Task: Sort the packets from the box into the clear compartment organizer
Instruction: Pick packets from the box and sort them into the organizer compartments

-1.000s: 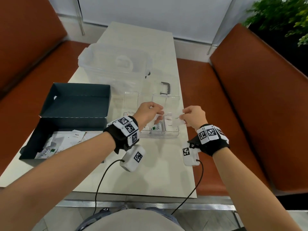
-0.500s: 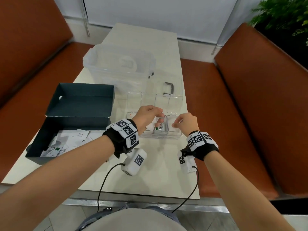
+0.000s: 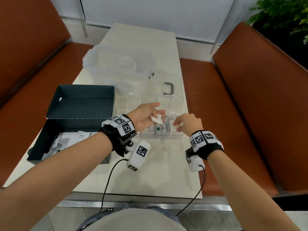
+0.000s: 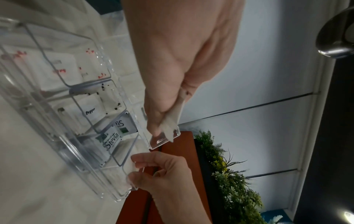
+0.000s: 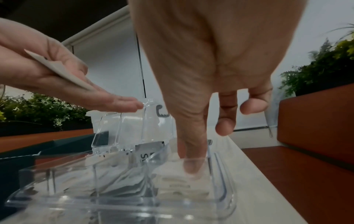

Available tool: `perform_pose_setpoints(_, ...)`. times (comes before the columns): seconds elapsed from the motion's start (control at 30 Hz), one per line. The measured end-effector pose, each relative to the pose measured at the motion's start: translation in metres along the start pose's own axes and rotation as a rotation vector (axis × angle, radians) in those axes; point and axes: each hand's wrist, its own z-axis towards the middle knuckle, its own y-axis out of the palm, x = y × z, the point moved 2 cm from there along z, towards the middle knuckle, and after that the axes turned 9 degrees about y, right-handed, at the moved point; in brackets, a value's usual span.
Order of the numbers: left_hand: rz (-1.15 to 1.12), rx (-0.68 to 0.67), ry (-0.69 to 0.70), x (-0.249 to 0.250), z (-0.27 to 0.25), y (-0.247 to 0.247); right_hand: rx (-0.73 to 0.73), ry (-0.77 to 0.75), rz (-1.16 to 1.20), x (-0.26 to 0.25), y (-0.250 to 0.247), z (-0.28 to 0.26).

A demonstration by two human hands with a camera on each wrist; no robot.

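The clear compartment organizer lies open on the table, its lid raised behind it. My left hand hovers over its middle and pinches white packets, seen edge-on in the left wrist view. My right hand reaches thumb and forefinger down into the rightmost compartment, pinching a white packet; its other fingers are curled above. Stevia packets and Pepper packets fill other compartments. The dark box at left holds several more packets.
A large clear lidded tub stands behind the organizer. The box's lid lies folded open toward the back. Orange benches flank the narrow table, and a plant is at far right.
My right hand has come down and left with its packet, from above the organizer into the rightmost compartment. My left hand stayed over the organizer with its packets and its fingers have spread a little.
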Motion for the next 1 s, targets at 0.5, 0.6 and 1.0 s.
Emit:
perform_pose_setpoints(0.5,0.235,-0.006,0.307,-0.003,0.003,-0.024,0.067,-0.073,0.961,-0.048,-0.034,-0.033)
perform_pose_setpoints(0.6,0.260,0.035,0.333,-0.003,0.004,-0.027,0.012,-0.043,1.072,-0.051,-0.038,-0.033)
perform_pose_setpoints(1.0,0.412,0.072,0.321,0.004,0.005,-0.039,-0.223,0.043,1.119,-0.048,-0.032,-0.042)
